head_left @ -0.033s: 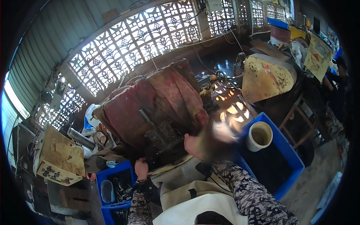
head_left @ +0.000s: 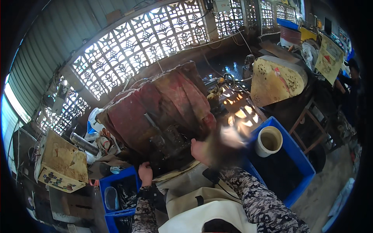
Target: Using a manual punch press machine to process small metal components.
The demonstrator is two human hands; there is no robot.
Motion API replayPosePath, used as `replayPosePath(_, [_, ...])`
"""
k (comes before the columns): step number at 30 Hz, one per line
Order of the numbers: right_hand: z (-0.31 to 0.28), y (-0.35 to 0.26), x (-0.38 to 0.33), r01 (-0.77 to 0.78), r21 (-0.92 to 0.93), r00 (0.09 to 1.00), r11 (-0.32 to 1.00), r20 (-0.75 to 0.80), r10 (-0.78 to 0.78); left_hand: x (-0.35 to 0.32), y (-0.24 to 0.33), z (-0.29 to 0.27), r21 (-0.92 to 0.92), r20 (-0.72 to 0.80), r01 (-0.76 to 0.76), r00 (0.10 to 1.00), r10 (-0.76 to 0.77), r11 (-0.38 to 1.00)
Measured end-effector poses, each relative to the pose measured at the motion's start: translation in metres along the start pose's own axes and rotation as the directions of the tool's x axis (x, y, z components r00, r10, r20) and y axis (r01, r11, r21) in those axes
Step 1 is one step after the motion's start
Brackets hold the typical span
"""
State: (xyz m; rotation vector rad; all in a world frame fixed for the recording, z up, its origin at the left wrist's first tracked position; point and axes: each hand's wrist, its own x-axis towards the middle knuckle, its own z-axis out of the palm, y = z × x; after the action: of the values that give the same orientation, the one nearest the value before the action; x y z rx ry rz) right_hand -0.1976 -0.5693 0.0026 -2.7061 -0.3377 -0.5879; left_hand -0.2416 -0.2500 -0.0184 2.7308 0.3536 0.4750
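Both my hands are at the near edge of a dark machine with metal parts (head_left: 169, 141), under a hanging dark red cloth (head_left: 155, 101). My left hand (head_left: 145, 173) is closed at the machine's lower left edge, its fingers curled in the shadow. To the right, my right hand (head_left: 199, 150) is also closed, thumb side up, next to the metal parts. What either hand holds is too dark or small to make out. A blurred brown and white smear hides part of the right hand's outer side. A light-coloured apron (head_left: 198, 198) covers my front.
At right, a blue bin (head_left: 287, 186) holds a cream cup-shaped container (head_left: 269, 141). Smaller blue bins (head_left: 121, 211) with dark pieces stand at left, near a stained yellowish box (head_left: 64, 161). A rounded yellowish panel (head_left: 278, 81) and another person (head_left: 351, 89) are at right.
My left hand has shifted very slightly up and to the left. The metal parts near the hands have moved a little to the right. My right hand looks unmoved.
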Motion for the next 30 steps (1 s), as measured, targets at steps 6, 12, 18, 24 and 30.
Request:
replayPosePath(6, [-0.002, 0.004, 0.0, -0.04, 0.05, 0.999, 0.998, 0.036, 0.038, 0.065, 0.086, -0.051, -0.346, -0.36, -0.328, 0.912, 0.199, 0.879])
replayPosePath(12, [-0.001, 0.004, -0.001, -0.05, 0.029, 0.997, 0.998, 0.052, 0.048, 0.14, 0.169, -0.062, -0.392, -0.392, -0.393, 0.89, 0.235, 0.832])
replayPosePath(18, [-0.016, -0.002, 0.002, -0.036, 0.016, 0.998, 0.999, 0.043, 0.035, 0.18, 0.175, -0.038, -0.251, -0.375, -0.409, 0.877, 0.301, 0.877])
replayPosePath(24, [-0.011, 0.001, 0.002, -0.08, 0.032, 0.996, 0.996, 0.044, 0.078, 0.187, 0.156, -0.034, -0.204, -0.384, -0.396, 0.874, 0.299, 0.895])
replayPosePath(30, [-0.032, -0.005, 0.003, -0.079, 0.052, 0.996, 0.995, 0.039, 0.077, 0.185, 0.157, -0.032, -0.401, -0.364, -0.392, 0.898, 0.249, 0.828])
